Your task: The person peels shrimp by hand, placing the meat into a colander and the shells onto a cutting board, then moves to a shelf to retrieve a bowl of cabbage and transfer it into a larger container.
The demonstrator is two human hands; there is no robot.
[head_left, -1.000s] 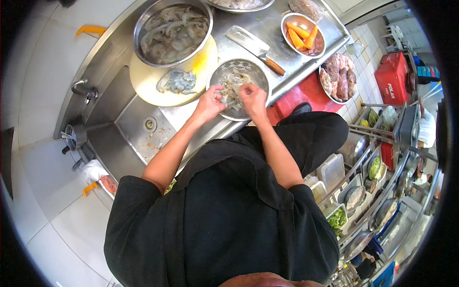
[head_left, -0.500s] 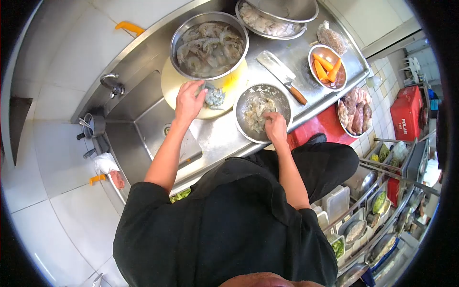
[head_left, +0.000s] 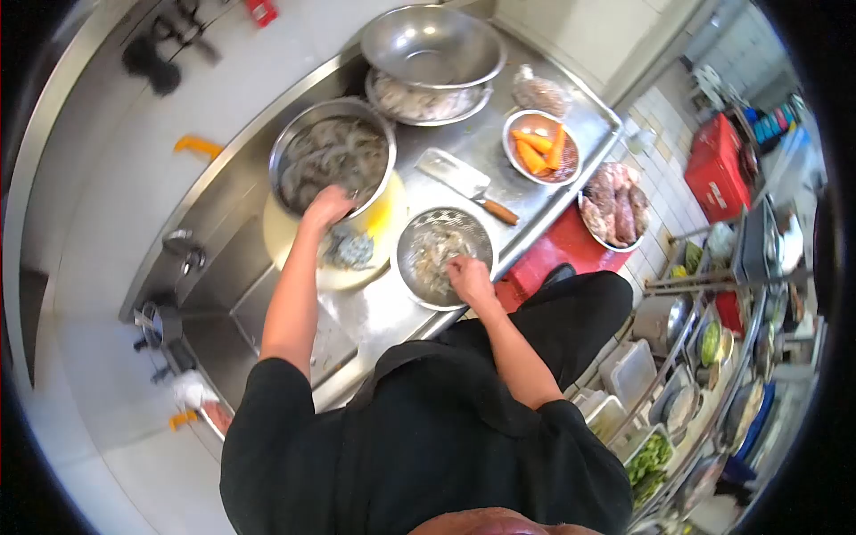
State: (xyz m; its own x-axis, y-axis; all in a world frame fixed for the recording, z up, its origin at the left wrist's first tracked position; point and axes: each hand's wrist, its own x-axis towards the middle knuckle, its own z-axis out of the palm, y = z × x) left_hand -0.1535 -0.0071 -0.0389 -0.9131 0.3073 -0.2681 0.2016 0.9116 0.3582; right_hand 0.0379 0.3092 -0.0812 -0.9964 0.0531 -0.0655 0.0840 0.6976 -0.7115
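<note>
My left hand [head_left: 330, 207] reaches over the near rim of a steel bowl [head_left: 390, 169] of water and whole grey shrimp [head_left: 330, 152]. Its fingers look bent together at the shrimp, and what they hold is hidden. Below that wrist, a small pile of blue-grey peeled shrimp [head_left: 350, 249] lies on a round, yellow-stained cutting board [head_left: 290, 241]. My right hand [head_left: 470, 278] is inside a perforated steel colander [head_left: 486, 239], its fingers closed at a heap of pale, translucent shrimp pieces [head_left: 437, 254]. I cannot make out what they pinch.
A cleaver [head_left: 464, 183] lies behind the colander. Farther back are a large empty bowl [head_left: 432, 45], a bowl of carrots [head_left: 539, 152] and a bagged item [head_left: 539, 92]. A bowl of raw meat [head_left: 615, 205] stands at right, the sink [head_left: 223, 267] at left, crowded shelves [head_left: 695, 383] lower right.
My left hand has moved from the peeled shrimp on the board up to the bowl of whole shrimp. My right hand stays in the colander. The whole view has shifted and turned somewhat.
</note>
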